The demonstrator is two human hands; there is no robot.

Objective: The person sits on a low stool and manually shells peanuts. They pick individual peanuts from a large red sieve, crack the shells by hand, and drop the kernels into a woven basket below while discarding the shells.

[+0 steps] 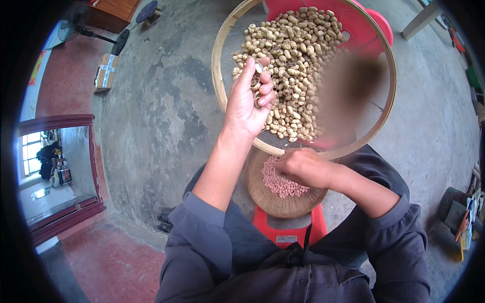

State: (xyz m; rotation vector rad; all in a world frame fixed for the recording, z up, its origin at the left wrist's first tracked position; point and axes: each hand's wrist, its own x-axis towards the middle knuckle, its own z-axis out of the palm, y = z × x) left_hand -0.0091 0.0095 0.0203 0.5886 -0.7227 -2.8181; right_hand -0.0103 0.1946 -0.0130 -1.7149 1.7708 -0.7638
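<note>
My left hand (248,92) is raised over the left part of a round wooden-rimmed sieve (218,72), palm turned up. Its curled fingers hold cracked peanut shells (258,67). Unshelled peanuts (297,49) lie heaped on the sieve's mesh. At the sieve's near rim, my right hand (303,166) hangs above a shallow woven bamboo basket (288,210) with its fingers bent downward. Pink shelled peanut kernels (284,189) lie in that basket. The right fingertips are hidden behind the hand, so I cannot see whether they hold anything.
A red plastic stool (318,223) stands under the basket, between my knees. Red plastic (379,26) shows beneath the sieve's far side. A cardboard box (106,73) and a pedestal fan (91,34) stand to the left. Near the right edge sits a cluster of items (462,216). A dark blur covers the sieve's right part.
</note>
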